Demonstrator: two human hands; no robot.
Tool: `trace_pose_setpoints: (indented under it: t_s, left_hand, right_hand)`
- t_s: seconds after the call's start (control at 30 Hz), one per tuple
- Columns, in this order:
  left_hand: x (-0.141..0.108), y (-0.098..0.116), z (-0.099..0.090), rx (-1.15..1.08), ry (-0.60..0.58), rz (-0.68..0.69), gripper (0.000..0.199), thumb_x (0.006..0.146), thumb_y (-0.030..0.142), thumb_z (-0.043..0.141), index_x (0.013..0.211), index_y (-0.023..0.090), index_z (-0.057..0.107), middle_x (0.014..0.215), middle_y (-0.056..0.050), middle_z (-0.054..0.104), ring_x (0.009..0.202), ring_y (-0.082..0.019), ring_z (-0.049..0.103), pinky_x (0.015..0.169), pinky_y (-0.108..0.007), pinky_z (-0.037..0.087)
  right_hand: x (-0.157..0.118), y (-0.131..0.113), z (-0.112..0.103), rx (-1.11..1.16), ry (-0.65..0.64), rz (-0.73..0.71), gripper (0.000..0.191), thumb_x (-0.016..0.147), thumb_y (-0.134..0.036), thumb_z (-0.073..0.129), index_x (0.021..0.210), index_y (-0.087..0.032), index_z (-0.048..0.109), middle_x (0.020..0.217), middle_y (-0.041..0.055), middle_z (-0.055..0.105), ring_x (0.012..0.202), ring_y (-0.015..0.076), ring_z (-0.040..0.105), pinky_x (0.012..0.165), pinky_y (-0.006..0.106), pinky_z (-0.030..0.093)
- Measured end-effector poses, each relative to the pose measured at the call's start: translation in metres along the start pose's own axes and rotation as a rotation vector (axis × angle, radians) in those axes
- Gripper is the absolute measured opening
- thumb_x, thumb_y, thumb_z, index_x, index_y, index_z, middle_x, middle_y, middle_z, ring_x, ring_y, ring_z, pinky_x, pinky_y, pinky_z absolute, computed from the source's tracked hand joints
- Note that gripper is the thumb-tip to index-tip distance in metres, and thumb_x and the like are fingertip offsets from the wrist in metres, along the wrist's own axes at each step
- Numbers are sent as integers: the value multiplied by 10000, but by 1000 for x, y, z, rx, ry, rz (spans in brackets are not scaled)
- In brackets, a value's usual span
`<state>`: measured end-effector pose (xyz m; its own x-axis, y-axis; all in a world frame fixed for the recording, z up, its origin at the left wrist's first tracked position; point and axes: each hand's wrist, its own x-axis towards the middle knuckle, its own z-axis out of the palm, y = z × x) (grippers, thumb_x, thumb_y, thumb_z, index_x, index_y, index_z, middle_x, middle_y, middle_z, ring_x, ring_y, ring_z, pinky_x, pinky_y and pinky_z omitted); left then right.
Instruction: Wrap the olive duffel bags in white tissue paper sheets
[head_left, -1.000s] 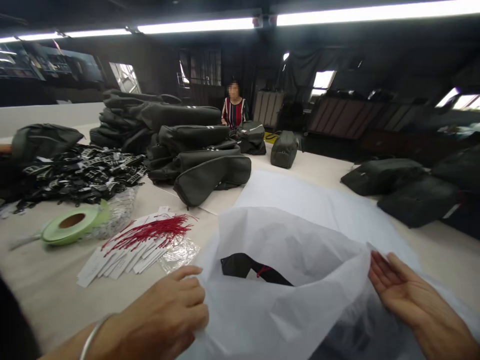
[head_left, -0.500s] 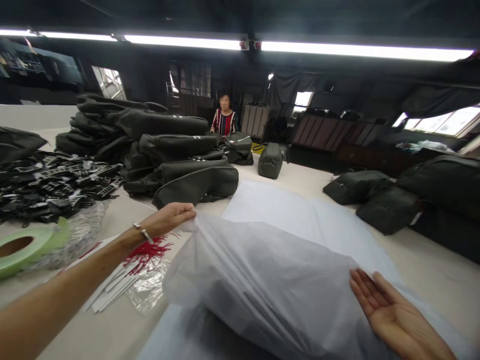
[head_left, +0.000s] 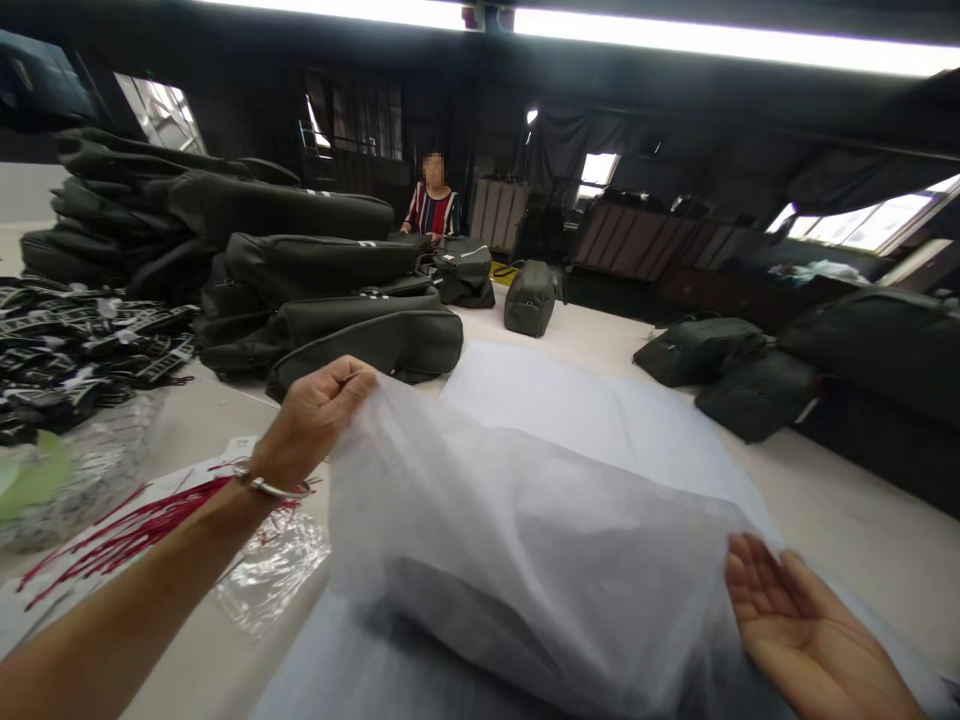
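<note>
A translucent white plastic bag (head_left: 540,520) is spread in front of me, with a dark shape showing through its lower part. My left hand (head_left: 319,415), wearing a metal bracelet at the wrist, pinches the bag's upper left corner and lifts it. At the bag's right edge, my right hand (head_left: 802,610) lies palm up with fingers stretched, its fingertips against the plastic. Beneath and beyond the bag is a stack of flat whitish sheets (head_left: 555,385) on the table. The dark thing inside is veiled, so its kind is unclear.
Dark bags are piled (head_left: 322,270) at the left, beside black straps (head_left: 82,340). Tags with red strings (head_left: 142,525), a clear plastic packet (head_left: 274,575) and green tape (head_left: 37,470) lie near my left arm. More dark bags (head_left: 757,390) stand right. A person (head_left: 433,205) is across the table.
My left hand has raised the bag's corner and moved slightly left, spreading the plastic wider. My right hand has shifted a little right. The view has tipped downward.
</note>
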<state>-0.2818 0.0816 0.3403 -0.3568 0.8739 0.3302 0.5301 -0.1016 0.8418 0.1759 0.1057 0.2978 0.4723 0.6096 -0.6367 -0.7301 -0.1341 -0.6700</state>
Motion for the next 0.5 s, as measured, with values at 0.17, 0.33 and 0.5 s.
trace_pose_setpoints:
  t_s: [0.17,0.33,0.5]
  left_hand:
    - [31,-22,19,555,-165,90,293,901,459,467,869,239,658,765,7,672,702,-179,618,644,-254,439]
    - [32,-26,43,861,-207,132,344,899,334,462,1166,198,631,1121,-126,676,971,-323,649,871,-435,471]
    - [-44,70,69,494,-244,762,492,995,483,342,1440,278,387,1464,-45,470,1380,-272,376,1149,-460,287]
  right_hand:
    - [7,6,0,-5,-63,-63,221,928,-63,457,882,-180,639,846,12,710,706,116,710,585,228,622]
    - [-2,8,6,-49,-72,-90,161,923,-88,496,851,-167,617,817,21,707,719,124,710,611,232,621]
    - [-6,6,5,-59,-117,-68,116,919,-115,522,866,-177,604,834,17,706,788,115,706,771,256,609]
